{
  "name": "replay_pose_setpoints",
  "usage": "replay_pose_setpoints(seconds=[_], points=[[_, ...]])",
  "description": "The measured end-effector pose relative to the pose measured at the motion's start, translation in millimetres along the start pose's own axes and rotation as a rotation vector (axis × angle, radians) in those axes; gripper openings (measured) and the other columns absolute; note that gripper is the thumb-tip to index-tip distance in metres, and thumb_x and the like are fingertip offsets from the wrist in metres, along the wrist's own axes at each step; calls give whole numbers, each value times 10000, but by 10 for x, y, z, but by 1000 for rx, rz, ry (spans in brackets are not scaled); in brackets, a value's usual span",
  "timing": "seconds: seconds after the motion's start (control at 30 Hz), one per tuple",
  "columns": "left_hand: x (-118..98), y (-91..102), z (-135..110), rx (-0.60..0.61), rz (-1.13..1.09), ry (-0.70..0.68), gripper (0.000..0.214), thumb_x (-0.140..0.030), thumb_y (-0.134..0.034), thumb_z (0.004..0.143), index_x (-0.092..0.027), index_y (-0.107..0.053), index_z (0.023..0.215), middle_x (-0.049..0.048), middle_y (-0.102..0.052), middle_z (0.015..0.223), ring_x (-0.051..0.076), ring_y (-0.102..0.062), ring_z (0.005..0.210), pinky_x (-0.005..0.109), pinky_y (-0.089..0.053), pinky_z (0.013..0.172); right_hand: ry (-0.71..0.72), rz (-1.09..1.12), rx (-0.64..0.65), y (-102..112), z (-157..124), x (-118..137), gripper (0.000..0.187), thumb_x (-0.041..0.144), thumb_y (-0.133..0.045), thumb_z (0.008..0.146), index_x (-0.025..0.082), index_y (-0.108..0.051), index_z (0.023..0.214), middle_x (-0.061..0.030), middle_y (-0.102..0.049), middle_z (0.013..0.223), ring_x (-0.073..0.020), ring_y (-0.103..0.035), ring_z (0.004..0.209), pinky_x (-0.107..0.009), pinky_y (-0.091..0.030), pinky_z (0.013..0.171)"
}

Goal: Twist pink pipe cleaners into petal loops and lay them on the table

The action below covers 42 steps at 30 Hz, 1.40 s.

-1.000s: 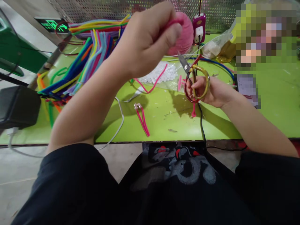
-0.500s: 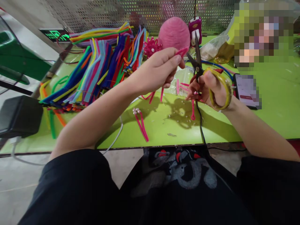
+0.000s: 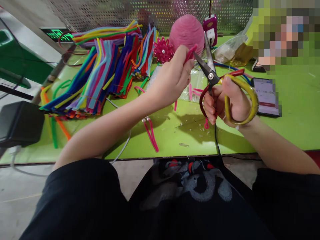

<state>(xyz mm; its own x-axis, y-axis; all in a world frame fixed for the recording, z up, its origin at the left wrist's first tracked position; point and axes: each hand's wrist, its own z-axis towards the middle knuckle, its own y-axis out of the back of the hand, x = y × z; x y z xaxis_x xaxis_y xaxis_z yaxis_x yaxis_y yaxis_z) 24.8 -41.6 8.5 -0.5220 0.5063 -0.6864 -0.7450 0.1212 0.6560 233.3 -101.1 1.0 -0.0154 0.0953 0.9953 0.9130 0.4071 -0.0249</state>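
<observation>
My left hand (image 3: 172,75) pinches a pink pipe cleaner (image 3: 191,53), whose fuzzy end sticks out past the fingertips. In my right hand (image 3: 231,103) is a pair of scissors (image 3: 211,76) with yellow and red handles; the thumb sits in the yellow loop. The blades are spread apart, one tip close to the pipe cleaner. Behind my left hand stand a pink ball (image 3: 187,31) and a pink flower (image 3: 163,50) with a pearl centre. Below, a bent pink pipe cleaner with pearl beads (image 3: 152,136) lies on the green table (image 3: 175,143).
Bundles of coloured pipe cleaners (image 3: 92,76) cover the left of the table. At the right lies a phone (image 3: 266,96). A purple-and-white device (image 3: 210,28) hangs on a cord before the perforated metal panel (image 3: 112,13). A black box (image 3: 21,116) stands far left.
The scissors have turned and opened wider, with my right hand shifting slightly right. My left hand has tilted upward and moved a little left, still holding the pink pipe cleaner.
</observation>
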Motion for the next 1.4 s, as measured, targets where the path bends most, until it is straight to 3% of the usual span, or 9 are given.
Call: replay_pose_setpoints(seconds=[0.2, 0.37, 0.6, 0.73, 0.87, 1.0, 1.1, 1.23, 1.4], points=[[-33, -43, -30, -43, -57, -20, 202, -457, -422, 1140, -310, -366, 1013, -14, -562, 743, 201, -572, 660, 386, -403, 717, -36, -73, 7, -16, 23, 35, 820, 1079, -686, 747, 284, -508, 655, -7, -473, 586, -165, -481, 449, -363, -434, 433], [31, -102, -22, -48, -67, -38, 262, -530, -403, 1135, -299, -447, 1021, 0, -516, 710, 254, -666, 784, 403, -446, 755, -3, -64, -54, -27, 15, 53, 816, 1068, -710, 746, 283, -501, 675, -2, -458, 615, -156, -438, 475, -358, -431, 455], [340, -326, 85, -191, -101, -353, 579, -793, -283, 1188, -295, -499, 985, 102, -718, 1012, 211, -659, 866, 410, -545, 851, 91, 113, -113, -108, 4, -29, 791, 1026, -705, 819, 270, -509, 693, 26, -425, 624, -122, -353, 461, -319, -381, 426], [305, -409, 15, -174, -47, -353, 583, -767, -242, 1213, -293, -506, 1000, 66, -668, 930, 215, -658, 823, 398, -521, 792, 98, 163, -59, -130, 9, -74, 780, 1000, -710, 874, 266, -509, 705, 45, -425, 617, -108, -337, 462, -301, -362, 433], [229, -454, -68, -159, 3, -292, 657, -804, -193, 1204, -284, -549, 1021, 38, -608, 902, 207, -662, 839, 372, -525, 811, 133, 223, -126, -169, -12, -84, 751, 940, -670, 970, 255, -527, 699, 48, -405, 620, -100, -312, 458, -285, -279, 412], [215, -463, -73, -156, -29, -268, 671, -838, -199, 1188, -284, -544, 1027, 39, -596, 930, 207, -668, 868, 364, -527, 839, 98, 228, -134, -192, -40, -59, 733, 916, -760, 915, 251, -522, 720, 48, -396, 658, -91, -314, 474, -284, -306, 419], [204, -456, -65, -138, -51, -269, 607, -791, -241, 1206, -289, -500, 983, 24, -562, 893, 197, -634, 811, 353, -505, 802, 91, 194, -116, -179, -38, -50, 764, 956, -719, 916, 247, -511, 720, 42, -395, 669, -90, -351, 476, -283, -326, 433], [145, -438, -77, -124, -91, -248, 416, -569, -346, 1232, -292, -453, 940, 11, -548, 868, 188, -592, 770, 337, -485, 789, 110, 232, -122, -169, -26, -60, 744, 920, -753, 924, 245, -536, 702, 44, -409, 660, -90, -362, 468, -281, -313, 419], [66, -401, -64, -118, -171, -214, 356, -413, -440, 1227, -274, -460, 899, 11, -595, 870, 174, -626, 805, 312, -493, 822, 106, 237, -165, -181, -29, -95, 747, 912, -823, 869, 256, -512, 694, 62, -356, 621, -87, -272, 453, -290, -256, 391]])
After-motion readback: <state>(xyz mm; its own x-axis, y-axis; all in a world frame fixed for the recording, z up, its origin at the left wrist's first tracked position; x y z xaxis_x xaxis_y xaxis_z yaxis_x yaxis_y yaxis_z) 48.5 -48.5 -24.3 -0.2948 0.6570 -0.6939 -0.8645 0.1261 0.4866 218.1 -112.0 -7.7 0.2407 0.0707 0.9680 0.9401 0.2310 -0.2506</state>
